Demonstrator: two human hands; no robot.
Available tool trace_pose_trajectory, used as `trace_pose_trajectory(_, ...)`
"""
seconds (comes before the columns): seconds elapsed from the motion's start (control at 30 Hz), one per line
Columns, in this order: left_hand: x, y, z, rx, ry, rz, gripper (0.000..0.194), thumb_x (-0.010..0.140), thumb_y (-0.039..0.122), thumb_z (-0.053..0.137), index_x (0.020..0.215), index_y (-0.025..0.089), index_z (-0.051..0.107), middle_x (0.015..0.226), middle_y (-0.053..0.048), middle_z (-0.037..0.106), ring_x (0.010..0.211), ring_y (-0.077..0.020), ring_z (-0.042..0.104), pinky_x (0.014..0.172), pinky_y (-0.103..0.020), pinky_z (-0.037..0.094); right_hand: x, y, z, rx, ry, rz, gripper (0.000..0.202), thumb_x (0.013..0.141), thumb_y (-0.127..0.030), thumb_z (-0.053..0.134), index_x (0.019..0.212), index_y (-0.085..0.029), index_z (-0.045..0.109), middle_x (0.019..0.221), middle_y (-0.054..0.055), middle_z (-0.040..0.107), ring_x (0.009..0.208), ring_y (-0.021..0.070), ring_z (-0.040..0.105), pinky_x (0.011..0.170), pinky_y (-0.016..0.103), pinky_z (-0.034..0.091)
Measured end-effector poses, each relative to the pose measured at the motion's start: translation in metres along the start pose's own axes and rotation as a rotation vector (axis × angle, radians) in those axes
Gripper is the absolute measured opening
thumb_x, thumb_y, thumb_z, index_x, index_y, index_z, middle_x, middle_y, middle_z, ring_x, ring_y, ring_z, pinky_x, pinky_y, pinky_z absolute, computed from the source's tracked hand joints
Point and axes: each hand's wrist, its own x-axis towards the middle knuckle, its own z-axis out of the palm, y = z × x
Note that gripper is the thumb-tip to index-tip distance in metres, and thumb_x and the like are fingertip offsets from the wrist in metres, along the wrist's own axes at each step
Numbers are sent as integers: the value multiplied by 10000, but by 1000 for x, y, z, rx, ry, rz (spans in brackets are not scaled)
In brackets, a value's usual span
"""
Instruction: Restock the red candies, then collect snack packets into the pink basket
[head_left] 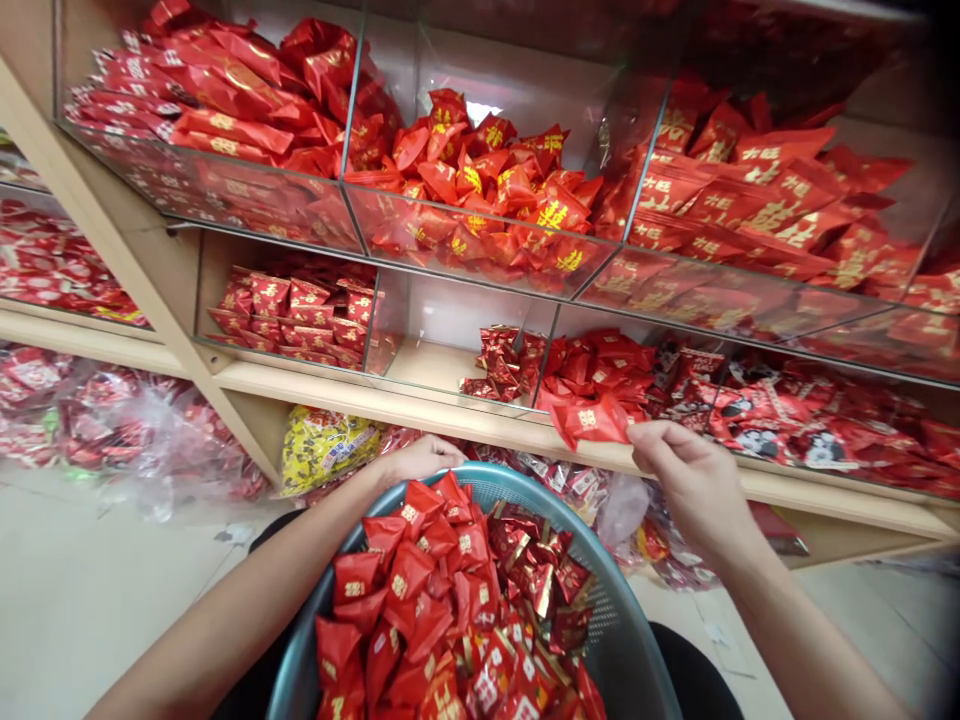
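My right hand (694, 490) pinches one end of a red wrapped candy (590, 422) with gold print, held in front of the lower shelf's edge. My left hand (421, 458) is closed on the far rim of a blue-green plastic basket (634, 590); its fingertips curl over the edge. The basket is heaped with red candies (412, 590), many with gold characters. Shinier dark red candies (532, 560) lie on its right side. Behind the held candy, a shelf bin holds similar red packets (600, 362).
Clear-fronted upper bins (480, 235) hold red packets. Below, one bin has only a few dark red candies (502, 362), beside neatly stacked packets (300, 315). A yellow bag (326, 450) and other plastic bags (165, 430) sit under the wooden shelf (420, 400), near the tiled floor (97, 570).
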Motion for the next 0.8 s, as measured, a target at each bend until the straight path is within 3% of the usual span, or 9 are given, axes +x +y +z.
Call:
trace_pose_trajectory(0.2, 1, 1, 0, 25, 1, -1, 424, 660, 463, 690, 877, 101, 732, 810, -55, 716, 706, -154, 586, 718, -269, 440, -59, 21, 21, -1, -346, 149, 327, 747, -496, 625, 639, -188, 603, 624, -15, 537, 587, 116, 443, 565, 245, 374)
trace_pose_trajectory(0.4, 0, -2, -1, 48, 2, 0, 393, 681, 456, 670, 868, 118, 739, 806, -47, 720, 704, -160, 590, 705, -266, 441, -93, 58, 46, 23, -566, 270, 376, 814, -474, 551, 586, -195, 443, 585, -50, 384, 564, 97, 328, 539, 241, 301)
trace_pose_trajectory(0.57, -1, 3, 0, 48, 15, -11, 379, 688, 423, 664, 878, 103, 738, 808, -52, 722, 702, -154, 586, 709, -263, 435, -113, 61, 61, 44, -596, 403, 396, 779, -488, 570, 567, -197, 405, 556, -63, 321, 542, 85, 265, 513, 241, 249)
trace_pose_trajectory(0.8, -2, 8, 1, 41, 19, -25, 359, 693, 392, 661, 890, 103, 741, 832, -61, 730, 718, -160, 595, 719, -267, 440, -135, 83, 74, 92, -460, 659, 433, 706, -542, 603, 521, -209, 398, 420, -82, 371, 392, 50, 239, 418, 228, 171)
